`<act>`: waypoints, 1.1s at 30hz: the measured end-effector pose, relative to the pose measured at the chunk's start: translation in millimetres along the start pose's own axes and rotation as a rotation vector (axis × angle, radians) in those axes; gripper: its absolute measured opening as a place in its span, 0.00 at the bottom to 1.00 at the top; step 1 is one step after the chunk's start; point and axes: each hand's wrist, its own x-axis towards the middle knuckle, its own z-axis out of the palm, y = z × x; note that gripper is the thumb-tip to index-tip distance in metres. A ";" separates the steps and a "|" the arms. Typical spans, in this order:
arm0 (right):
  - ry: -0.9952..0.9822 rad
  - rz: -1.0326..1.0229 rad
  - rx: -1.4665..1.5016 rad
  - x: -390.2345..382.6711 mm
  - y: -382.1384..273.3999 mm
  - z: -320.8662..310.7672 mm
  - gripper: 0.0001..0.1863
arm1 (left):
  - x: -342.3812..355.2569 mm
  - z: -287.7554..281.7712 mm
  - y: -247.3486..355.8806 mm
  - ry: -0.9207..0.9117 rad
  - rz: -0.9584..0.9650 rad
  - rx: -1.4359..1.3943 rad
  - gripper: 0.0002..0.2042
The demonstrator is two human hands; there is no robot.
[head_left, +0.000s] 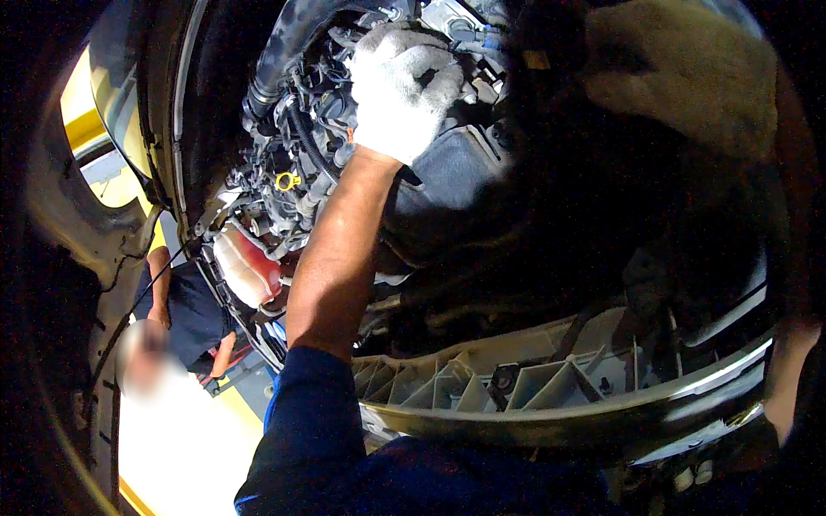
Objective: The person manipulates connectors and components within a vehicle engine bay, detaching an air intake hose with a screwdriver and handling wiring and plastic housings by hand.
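Note:
My left hand [403, 95], in a white knit work glove, reaches in among the parts at the top of an engine [301, 163]. Its fingers are bent and closed, and whatever they grip is hidden beneath the glove. Just below it lies a dark grey, box-shaped cover [456, 168]. In deep shadow at the upper right is my right hand [688, 73], also gloved. Darkness swallows its fingertips, so their grip does not show. Black hoses, a corrugated tube [308, 142] and a yellow ring-shaped handle [286, 181] lie left of my left hand.
A translucent tank with reddish fluid [249, 265] sits left of my left forearm. The ribbed front panel [516, 378] of the car curves across the near side. Another person in dark clothing [194, 310] is beyond the car at the left. Deep shadow covers the right side.

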 end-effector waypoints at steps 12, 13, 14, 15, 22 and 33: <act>0.033 -0.146 0.113 9.1 7.7 19.3 0.22 | -20.1 -32.7 22.3 0.035 -0.171 0.031 0.15; 0.026 -0.126 0.022 10.4 11.7 18.9 0.22 | -22.2 -47.1 29.8 0.047 -0.193 0.054 0.17; 0.053 -0.135 0.033 7.7 14.0 17.3 0.21 | -25.3 -74.5 46.2 0.020 -0.223 0.094 0.19; 0.081 -0.139 0.038 4.4 19.0 17.5 0.21 | -34.1 -97.6 58.4 0.014 -0.246 0.072 0.17; -0.028 -0.172 0.086 19.2 33.7 7.8 0.17 | -194.9 -293.6 213.9 -0.003 -0.746 0.324 0.18; 0.281 -0.202 0.111 39.2 71.6 13.2 0.32 | -629.2 -276.4 480.9 -0.002 -2.456 0.363 0.23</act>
